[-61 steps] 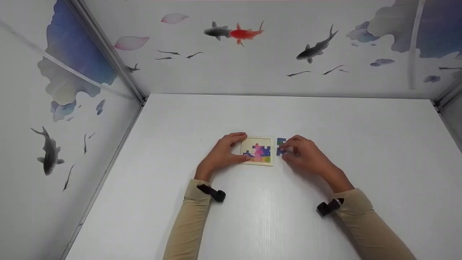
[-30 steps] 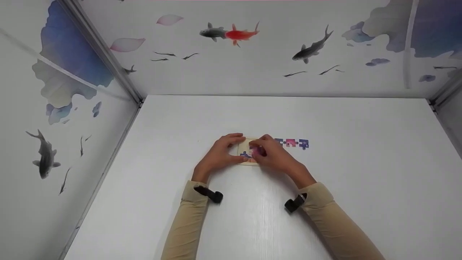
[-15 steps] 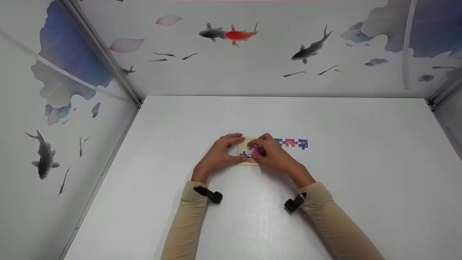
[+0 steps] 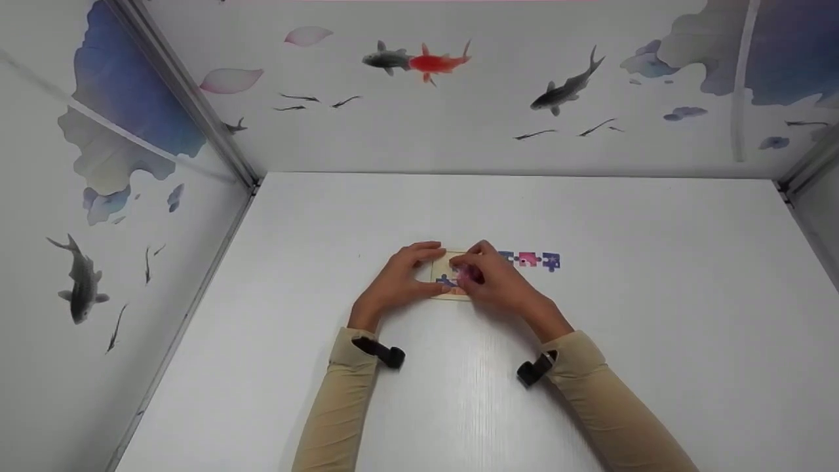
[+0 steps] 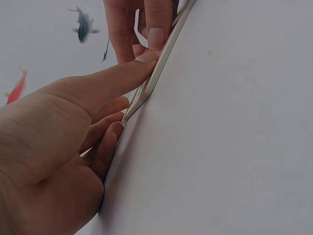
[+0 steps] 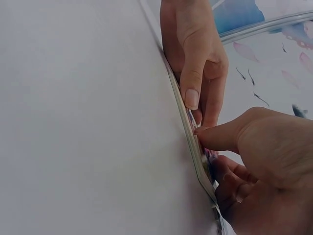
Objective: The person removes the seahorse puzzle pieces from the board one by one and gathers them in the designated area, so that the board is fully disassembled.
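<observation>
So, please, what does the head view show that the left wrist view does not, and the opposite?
Only head: a row of puzzle pieces beside the frame, and both sleeves. Only left wrist: the lower fingers of the left hand, close to the table. Both: left hand, right hand, frame, table and printed fish.

The white table (image 4: 623, 341) stretches wide, and there around its middle lies the pale puzzle frame (image 4: 452, 299), with three colourful jigsaw pieces (image 4: 527, 259) showing in a row just right of it!
</observation>
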Action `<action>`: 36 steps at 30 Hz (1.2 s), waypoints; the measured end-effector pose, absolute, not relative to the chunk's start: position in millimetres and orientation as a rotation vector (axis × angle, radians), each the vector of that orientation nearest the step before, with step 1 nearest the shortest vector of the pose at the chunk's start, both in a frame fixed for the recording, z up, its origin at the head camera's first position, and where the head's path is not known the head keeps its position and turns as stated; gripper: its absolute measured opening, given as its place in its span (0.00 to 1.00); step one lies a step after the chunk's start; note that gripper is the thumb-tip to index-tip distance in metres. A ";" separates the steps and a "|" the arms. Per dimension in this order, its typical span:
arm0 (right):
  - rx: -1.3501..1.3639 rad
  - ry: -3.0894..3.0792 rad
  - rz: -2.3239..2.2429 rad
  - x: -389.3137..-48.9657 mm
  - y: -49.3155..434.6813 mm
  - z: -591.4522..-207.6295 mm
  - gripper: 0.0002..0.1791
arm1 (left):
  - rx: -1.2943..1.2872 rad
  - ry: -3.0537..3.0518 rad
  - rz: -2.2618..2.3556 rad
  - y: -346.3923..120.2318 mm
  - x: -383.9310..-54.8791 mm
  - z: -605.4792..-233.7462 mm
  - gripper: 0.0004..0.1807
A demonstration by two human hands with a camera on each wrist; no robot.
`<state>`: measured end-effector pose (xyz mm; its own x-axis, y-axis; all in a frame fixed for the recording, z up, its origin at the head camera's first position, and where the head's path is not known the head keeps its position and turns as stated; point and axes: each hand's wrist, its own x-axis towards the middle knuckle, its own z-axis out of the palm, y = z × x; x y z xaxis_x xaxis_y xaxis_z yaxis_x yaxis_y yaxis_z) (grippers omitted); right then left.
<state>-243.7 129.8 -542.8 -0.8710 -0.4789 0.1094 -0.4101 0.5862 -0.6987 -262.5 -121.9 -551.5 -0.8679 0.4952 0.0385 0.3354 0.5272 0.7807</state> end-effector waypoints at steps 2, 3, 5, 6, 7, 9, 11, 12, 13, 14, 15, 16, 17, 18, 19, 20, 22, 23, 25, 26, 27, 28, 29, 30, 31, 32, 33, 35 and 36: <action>-0.746 2.720 -1.173 -244.2 130.6 -543.6 0.19 | 0.716 2.576 1.251 -121.8 -262.8 -551.3 0.40; -0.737 2.719 -1.181 -244.5 130.9 -543.9 0.19 | 0.719 2.576 1.248 -121.8 -262.8 -551.0 0.40; -0.723 2.716 -1.198 -245.0 132.0 -544.6 0.19 | 0.722 2.572 1.250 -121.6 -262.9 -550.7 0.40; -0.717 2.710 -1.208 -245.2 132.5 -544.7 0.19 | 0.719 2.572 1.249 -121.6 -262.8 -550.7 0.39; -0.710 2.703 -1.217 -245.3 132.8 -545.0 0.20 | 0.715 2.572 1.247 -121.7 -262.7 -550.7 0.39; -0.708 2.686 -1.228 -245.3 133.4 -544.9 0.20 | 0.708 2.573 1.242 -121.8 -262.4 -550.6 0.39; -0.711 2.672 -1.240 -244.9 134.2 -544.4 0.20 | 0.703 2.574 1.237 -121.7 -262.1 -550.5 0.39; -0.714 2.666 -1.247 -244.7 134.5 -544.1 0.20 | 0.702 2.573 1.237 -121.5 -262.0 -550.5 0.39; -0.718 2.662 -1.255 -244.7 134.9 -543.7 0.20 | 0.701 2.572 1.241 -121.4 -261.8 -550.6 0.39; -0.723 2.658 -1.265 -244.6 135.2 -543.2 0.21 | 0.700 2.570 1.244 -121.3 -261.6 -550.6 0.39; -0.729 2.658 -1.273 -244.7 135.5 -543.1 0.21 | 0.695 2.569 1.248 -121.2 -261.4 -550.5 0.38; -0.732 2.662 -1.279 -244.9 135.9 -543.1 0.21 | 0.693 2.567 1.253 -121.2 -261.2 -550.4 0.38; -0.732 2.666 -1.285 -245.1 136.2 -543.5 0.21 | 0.689 2.566 1.258 -121.2 -261.0 -550.3 0.38; -0.731 2.674 -1.285 -245.4 136.4 -543.5 0.21 | 0.689 2.566 1.261 -121.2 -261.1 -550.4 0.38; -0.731 2.679 -1.289 -245.6 136.9 -543.6 0.21 | 0.687 2.566 1.258 -121.1 -261.0 -550.3 0.38; -0.726 2.683 -1.292 -245.7 137.4 -543.9 0.21 | 0.687 2.569 1.254 -121.1 -261.2 -550.0 0.38; -0.703 2.692 -1.294 -245.6 138.6 -544.2 0.22 | 0.697 2.571 1.247 -121.2 -261.6 -550.1 0.38; -0.690 2.695 -1.296 -245.4 139.3 -544.4 0.22 | 0.703 2.571 1.244 -121.3 -262.0 -550.4 0.39; -0.659 2.699 -1.306 -245.0 141.0 -544.6 0.22 | 0.712 2.569 1.240 -121.5 -262.7 -550.8 0.39; -0.641 2.700 -1.316 -244.9 141.8 -545.0 0.23 | 0.716 2.569 1.240 -121.7 -263.0 -551.2 0.39; -0.624 2.704 -1.324 -244.7 142.7 -545.1 0.23 | 0.717 2.568 1.240 -121.8 -263.2 -551.5 0.38; -0.610 2.708 -1.335 -244.3 143.6 -544.9 0.23 | 0.717 2.565 1.243 -121.7 -263.4 -551.7 0.38; -0.596 2.714 -1.346 -244.1 144.6 -544.6 0.24 | 0.714 2.564 1.243 -121.5 -263.5 -551.9 0.38; -0.585 2.719 -1.357 -244.0 145.9 -544.1 0.24 | 0.710 2.563 1.245 -121.3 -263.3 -552.1 0.38; -0.577 2.727 -1.365 -244.0 147.2 -543.3 0.24 | 0.704 2.563 1.244 -121.2 -263.3 -552.0 0.38; -0.571 2.737 -1.371 -244.1 148.6 -542.4 0.24 | 0.700 2.565 1.240 -121.0 -263.3 -551.9 0.38; -0.567 2.748 -1.372 -244.0 150.2 -541.5 0.24 | 0.696 2.566 1.237 -120.8 -263.3 -551.8 0.38; -0.561 2.764 -1.375 -243.9 154.5 -539.4 0.25 | 0.689 2.567 1.233 -120.6 -263.2 -551.8 0.39; -0.559 2.770 -1.375 -243.5 157.4 -538.8 0.25 | 0.689 2.566 1.235 -120.5 -263.4 -551.8 0.39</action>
